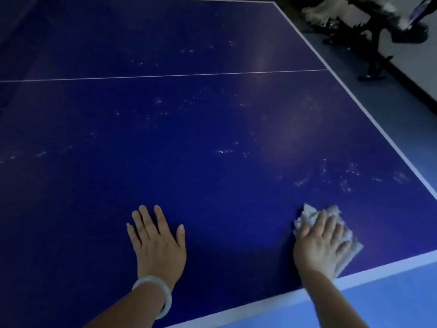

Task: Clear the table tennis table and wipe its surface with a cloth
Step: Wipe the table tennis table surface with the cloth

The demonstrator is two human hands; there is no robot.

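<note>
Right hand (321, 242) flat on cloth (307, 213), left hand (157, 240) spread, empty, on table (212, 114); risk: cloth bunching, leaving pale specks (350, 176) unwiped.

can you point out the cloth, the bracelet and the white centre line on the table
cloth (309, 214): head view, its crumpled far corner beyond the fingers.
bracelet (166, 297): head view, band at the left wrist.
white centre line (165, 76): head view, mid-length.

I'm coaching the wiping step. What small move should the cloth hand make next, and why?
Probably push the cloth forward and rightward under the flat right hand: pale smudges lie just beyond it on the table, while the left hand rests flat.
</note>
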